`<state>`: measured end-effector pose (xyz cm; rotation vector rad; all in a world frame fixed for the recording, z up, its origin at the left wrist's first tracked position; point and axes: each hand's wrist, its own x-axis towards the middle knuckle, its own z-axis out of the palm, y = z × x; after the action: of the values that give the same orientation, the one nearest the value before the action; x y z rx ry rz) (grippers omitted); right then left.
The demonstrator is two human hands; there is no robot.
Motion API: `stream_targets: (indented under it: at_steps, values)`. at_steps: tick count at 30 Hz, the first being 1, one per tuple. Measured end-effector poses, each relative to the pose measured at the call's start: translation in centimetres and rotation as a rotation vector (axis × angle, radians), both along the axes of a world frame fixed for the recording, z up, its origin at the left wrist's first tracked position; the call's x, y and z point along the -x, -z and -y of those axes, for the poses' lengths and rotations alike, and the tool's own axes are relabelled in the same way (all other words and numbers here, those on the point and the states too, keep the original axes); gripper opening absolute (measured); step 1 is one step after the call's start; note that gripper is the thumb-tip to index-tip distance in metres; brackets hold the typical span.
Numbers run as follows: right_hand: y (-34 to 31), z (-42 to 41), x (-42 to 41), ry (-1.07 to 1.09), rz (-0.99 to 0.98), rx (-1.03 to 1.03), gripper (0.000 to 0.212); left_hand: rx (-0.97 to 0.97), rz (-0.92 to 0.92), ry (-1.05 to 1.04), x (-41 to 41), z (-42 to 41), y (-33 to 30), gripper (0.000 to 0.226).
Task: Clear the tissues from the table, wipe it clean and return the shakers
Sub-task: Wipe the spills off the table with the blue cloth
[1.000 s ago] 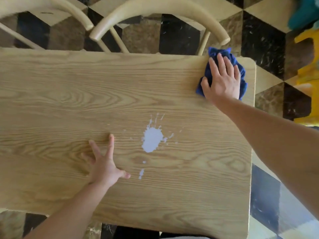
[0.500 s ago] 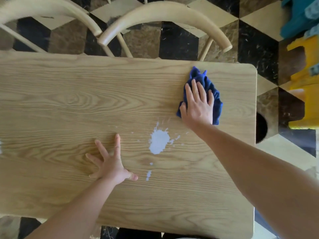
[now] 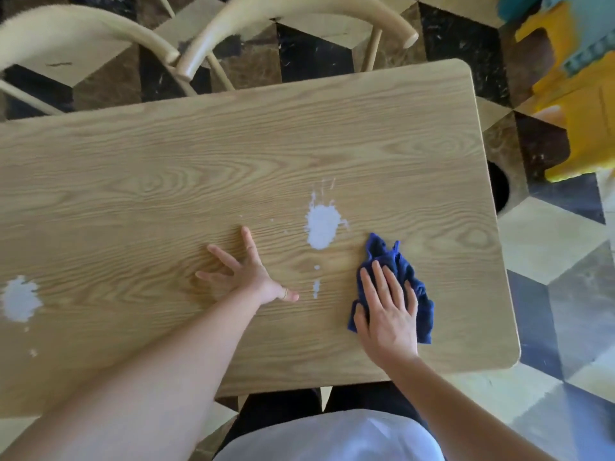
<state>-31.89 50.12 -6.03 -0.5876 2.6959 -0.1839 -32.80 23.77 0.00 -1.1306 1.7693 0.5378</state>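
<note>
A light wooden table (image 3: 166, 168) fills the view. My right hand (image 3: 387, 307) lies flat with straight fingers on a crumpled blue cloth (image 3: 396, 261), pressing it onto the table near the front right. A white spill (image 3: 321, 224) with small splashes sits just left of and beyond the cloth. My left hand (image 3: 246, 276) rests on the bare wood with fingers spread, left of that spill. A second white spill (image 3: 20, 299) lies at the table's left edge of view. No tissues or shakers are in sight.
Two pale wooden chairs (image 3: 299, 15) stand along the table's far side. A yellow and teal plastic object (image 3: 579, 94) stands on the patterned floor to the right. The table's right edge and rounded front corner (image 3: 509, 354) are close to the cloth.
My right hand has dragged the blue cloth from the far right corner toward me, to the front right beside the spill. My left hand stays planted; the view shifted, revealing a second spill.
</note>
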Motion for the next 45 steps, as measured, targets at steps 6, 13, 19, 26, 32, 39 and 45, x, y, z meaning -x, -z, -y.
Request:
stream_targets:
  at_steps: [6,13,19,26,32,39,45]
  values:
    - [0.4,-0.2,-4.2,0.021,0.002,-0.035,0.061,-0.006,-0.019,0.022,-0.2,0.1,0.4,0.166]
    - [0.9,0.3,-1.6,-0.091,-0.046,-0.035,0.056,0.000,0.015,0.028,0.1,0.2,1.1,0.167]
    - [1.8,6.8,10.3,-0.138,-0.139,0.078,0.055,-0.010,-0.009,0.002,0.0,0.4,1.6,0.166]
    - [2.1,14.5,26.7,-0.031,-0.185,0.090,0.061,-0.026,-0.019,-0.078,0.0,0.2,2.6,0.164]
    - [1.7,15.9,27.5,-0.020,-0.201,0.103,0.060,-0.027,-0.043,-0.099,0.1,0.1,2.5,0.164]
    - [1.6,18.1,24.0,0.087,-0.104,0.176,0.058,0.000,-0.048,-0.096,-0.1,0.0,2.6,0.165]
    - [1.7,19.2,13.6,0.151,-0.047,0.209,0.061,0.041,-0.104,-0.091,-0.4,-0.3,2.5,0.166]
